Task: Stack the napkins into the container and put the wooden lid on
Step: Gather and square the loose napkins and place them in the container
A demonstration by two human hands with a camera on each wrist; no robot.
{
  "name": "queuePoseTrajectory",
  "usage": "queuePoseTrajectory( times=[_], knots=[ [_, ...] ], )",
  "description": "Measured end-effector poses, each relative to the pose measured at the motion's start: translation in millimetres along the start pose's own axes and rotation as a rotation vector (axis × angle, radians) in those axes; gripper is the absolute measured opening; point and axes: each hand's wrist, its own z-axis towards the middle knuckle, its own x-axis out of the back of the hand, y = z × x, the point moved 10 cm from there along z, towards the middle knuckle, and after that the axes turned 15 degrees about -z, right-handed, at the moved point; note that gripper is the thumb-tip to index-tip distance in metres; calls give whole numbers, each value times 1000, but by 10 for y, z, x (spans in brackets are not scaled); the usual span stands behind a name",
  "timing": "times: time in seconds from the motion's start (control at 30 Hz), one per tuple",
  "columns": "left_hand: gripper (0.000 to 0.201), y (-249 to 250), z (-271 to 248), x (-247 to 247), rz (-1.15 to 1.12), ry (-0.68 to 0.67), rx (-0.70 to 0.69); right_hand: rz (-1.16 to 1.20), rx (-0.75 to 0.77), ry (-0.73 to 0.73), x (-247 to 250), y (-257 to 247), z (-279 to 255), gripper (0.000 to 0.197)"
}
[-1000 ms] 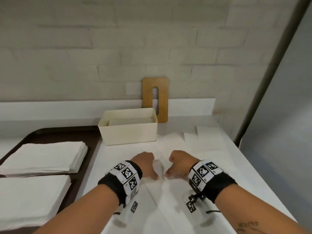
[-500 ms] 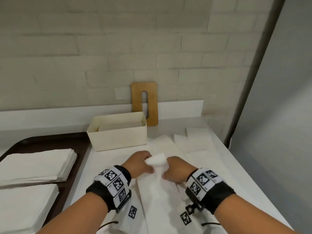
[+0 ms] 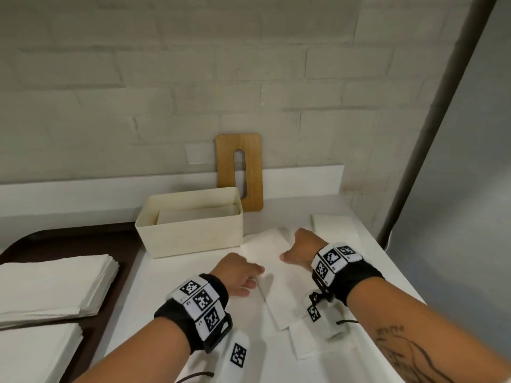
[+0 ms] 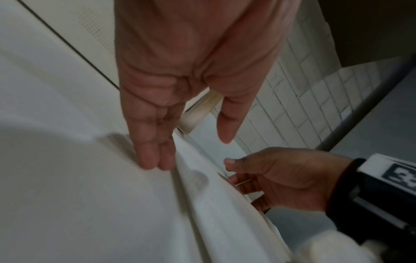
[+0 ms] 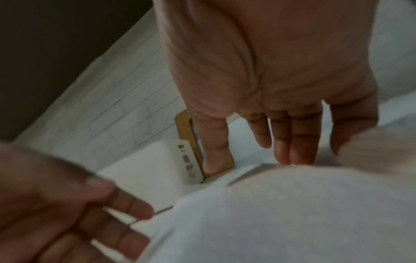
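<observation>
One long, folded white paper napkin (image 3: pixel 272 275) lies flat on the white counter (image 3: pixel 177 308) between my hands, its long axis running from near right to far left, with the far end pointing toward the cream rectangular plastic container (image 3: pixel 190 230) just beyond it. My left hand (image 3: pixel 239 275) rests on the napkin's near left edge; from the left wrist view its fingers (image 4: pixel 155 156) are straight and together, tips pressing the paper, thumb apart, gripping nothing. My right hand (image 3: pixel 301 250) sits at the far right edge, and the right wrist view shows its fingers (image 5: pixel 292 147) extended with the tips on the napkin, also holding nothing. I judge I am flattening or squaring this napkin before it goes in. As for progress, the container is open, with some pale napkins already lying low inside it, so stacking has begun but looks far from finished. More loose napkins (image 3: pixel 334 230) lie on the counter to the far right, and two thick stacks of white napkins (image 3: pixel 55 283) wait on the dark brown tray (image 3: pixel 72 241) at the left. The slotted wooden lid (image 3: pixel 240 172) stands on end against the brick wall behind the container, not yet fitted.
</observation>
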Motion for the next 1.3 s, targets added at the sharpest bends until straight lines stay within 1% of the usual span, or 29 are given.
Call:
queuePoseTrajectory(
  times=[0.1,0.17,0.23,0.33,0.4,0.43,0.47,0.53,0.6,0.63,0.67,0.7,0.73,0.77,0.83,0.9,0.93,1.0,1.03,1.13,1.2,1.23,1.3],
  knots=[
    [15,-42,66,-60,-45,-40,13,57,1,-11,-87,-23,71,55],
    [15,-46,82,-92,-58,-53,15,132,9,12,-96,-51,104,51],
    [15,-51,82,-117,-46,-64,3,173,46,66,-46,-100,91,47],
    [13,-34,68,-160,-65,-99,-47,266,125,184,143,-183,-45,31],
    [30,39,31,-169,-110,-124,-126,414,194,225,277,-230,-181,25],
    [38,87,10,-165,-157,-138,-167,503,229,223,326,-252,-246,25],
    [43,150,-41,-163,-215,-161,-210,593,263,210,368,-267,-307,29],
    [48,278,-142,-134,-346,-220,-280,778,305,156,404,-278,-395,47],
    [51,395,-238,-85,-439,-281,-332,989,308,52,355,-286,-452,64],
    [52,450,-290,-58,-464,-307,-365,1074,303,-16,291,-304,-473,63],
    [52,506,-347,-13,-465,-302,-406,1120,291,-80,218,-331,-499,56],
    [51,558,-400,59,-452,-260,-457,1130,271,-129,137,-361,-525,48],
    [49,616,-467,135,-409,-197,-518,1116,251,-141,80,-385,-552,41],
    [48,677,-533,199,-350,-135,-590,1070,245,-96,72,-401,-569,35],
    [45,794,-715,294,-230,-40,-742,916,279,118,230,-484,-662,29],
    [39,849,-871,396,-192,58,-840,804,325,317,403,-609,-825,24],
    [38,850,-938,454,-201,102,-868,789,352,385,461,-673,-911,20],
    [40,805,-1030,523,-238,125,-888,793,404,463,476,-758,-1030,15],
    [38,747,-1036,563,-283,121,-871,810,417,469,435,-774,-1048,14],
    [27,501,-951,700,-422,122,-759,866,419,375,161,-784,-977,16],
    [15,381,-886,778,-387,161,-723,808,403,341,-12,-778,-907,20],
    [13,353,-879,784,-357,175,-715,772,395,340,-76,-779,-883,24],
    [18,371,-898,774,-273,204,-743,742,382,361,-125,-785,-876,29]
  ],
)
